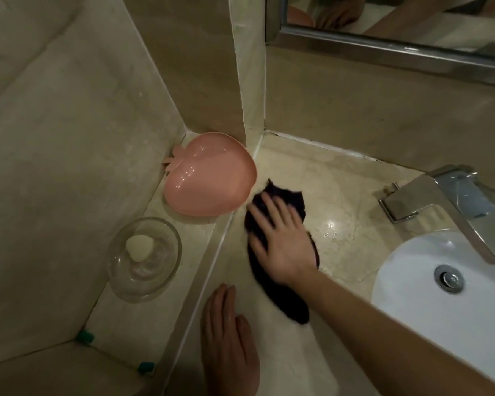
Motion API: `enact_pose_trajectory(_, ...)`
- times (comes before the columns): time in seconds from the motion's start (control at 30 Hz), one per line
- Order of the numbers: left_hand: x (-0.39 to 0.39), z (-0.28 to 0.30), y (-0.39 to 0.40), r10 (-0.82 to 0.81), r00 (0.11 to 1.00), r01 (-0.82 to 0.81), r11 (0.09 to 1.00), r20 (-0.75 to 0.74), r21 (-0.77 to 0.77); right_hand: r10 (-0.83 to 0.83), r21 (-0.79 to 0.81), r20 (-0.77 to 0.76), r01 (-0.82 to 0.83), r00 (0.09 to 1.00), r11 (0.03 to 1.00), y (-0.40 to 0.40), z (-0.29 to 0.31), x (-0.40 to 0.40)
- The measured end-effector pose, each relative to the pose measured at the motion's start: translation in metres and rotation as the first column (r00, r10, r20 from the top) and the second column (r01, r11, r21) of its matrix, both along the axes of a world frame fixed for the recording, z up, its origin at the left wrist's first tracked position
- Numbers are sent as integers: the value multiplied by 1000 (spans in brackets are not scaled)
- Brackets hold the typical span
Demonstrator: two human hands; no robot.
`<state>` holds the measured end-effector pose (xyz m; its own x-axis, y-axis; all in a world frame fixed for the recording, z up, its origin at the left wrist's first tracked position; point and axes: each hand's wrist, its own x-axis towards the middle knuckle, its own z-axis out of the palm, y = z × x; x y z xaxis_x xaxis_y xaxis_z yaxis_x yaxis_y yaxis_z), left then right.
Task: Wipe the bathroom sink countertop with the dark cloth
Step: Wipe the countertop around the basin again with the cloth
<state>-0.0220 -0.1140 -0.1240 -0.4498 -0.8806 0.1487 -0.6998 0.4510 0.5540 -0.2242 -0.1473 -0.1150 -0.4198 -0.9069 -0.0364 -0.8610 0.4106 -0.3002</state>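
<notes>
Left hand [229, 335] on marble countertop [340, 195]

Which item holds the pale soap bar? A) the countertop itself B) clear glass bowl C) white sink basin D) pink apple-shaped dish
B: the pale soap bar lies inside the clear glass bowl on the raised ledge, while the pink apple-shaped dish behind it holds nothing visible.
</notes>
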Motion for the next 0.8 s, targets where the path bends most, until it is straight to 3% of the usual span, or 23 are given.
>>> enact_pose_trajectory(0.13, -2, 2, -1, 2, 1000, -2, 1000, 1, -9, -245, -5, 43, 245, 969, 969, -52, 1, -71)
enact_pose_trajectory(0.23, -2, 2, -2, -10, 1000, 10, 1000, 6, -6, -367, -22, 42, 368, 929, 930, -60, 1, -67)
enact_pose_trajectory(0.33, -3, 2, -2, 20, 1000, -19, 999, 7, -36, -306, -70, 87, 312, 948, 948, -35, 5, -6)
enact_pose_trajectory(0.5, -4, 0, -4, 30, 999, -30, 999, -12, -14, 15, -52, 42, -13, 999, 999, 10, -1, 76)
enact_pose_trajectory(0.6, -3, -3, -4, 31, 999, -31, 999, -14, -28, -5, -55, 24, 7, 1000, 998, -15, -3, 47)
enact_pose_trajectory(0.8, -4, -15, -6, 37, 999, -41, 993, -31, -115, -212, -78, 14, 213, 977, 974, -75, -2, -42)
